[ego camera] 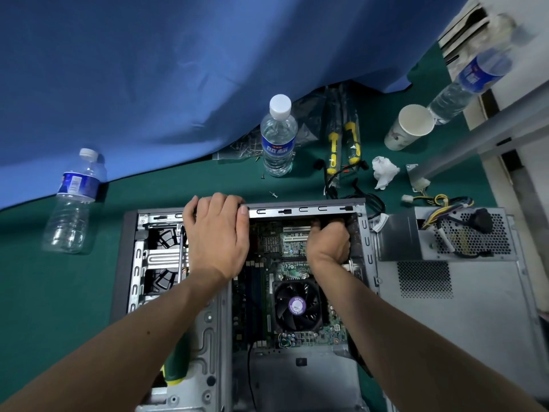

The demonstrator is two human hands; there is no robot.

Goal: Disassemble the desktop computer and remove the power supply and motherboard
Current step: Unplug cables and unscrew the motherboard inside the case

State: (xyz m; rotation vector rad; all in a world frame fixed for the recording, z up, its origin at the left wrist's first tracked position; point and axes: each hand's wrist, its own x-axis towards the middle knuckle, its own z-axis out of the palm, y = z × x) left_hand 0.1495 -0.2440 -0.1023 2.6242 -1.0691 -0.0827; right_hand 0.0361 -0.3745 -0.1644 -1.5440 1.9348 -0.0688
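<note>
Head view is showing me looking down at the desk (74,292) with its green cover. My left hand (217,233) is gripping the far edge of the computer case (124,263), fingers curled over the metal rim to hold it steady. My right hand (328,243) is reaching into the far right corner of the case, and its fingers are curled around something dark there. I cannot tell what that dark thing is.

I think I am about halfway. The power supply (451,236) is already sitting out of the case, at the right side of the desk on top of the side panel (445,316), with its colored wires (442,203) hanging loose. The motherboard (285,263) is still lying inside the case, with the fan (297,306) still on it. So the board is what is left, and I guess I am working on freeing it.

A green screwdriver (175,361) is resting on the case near my left arm. Near the far edge of the desk, a water bottle (278,138) is standing nearly full. Another bottle (71,203) is lying near the left edge, looking empty. A paper cup (408,127) is tipping over near the far right corner, and I cannot see anything in it.
</note>
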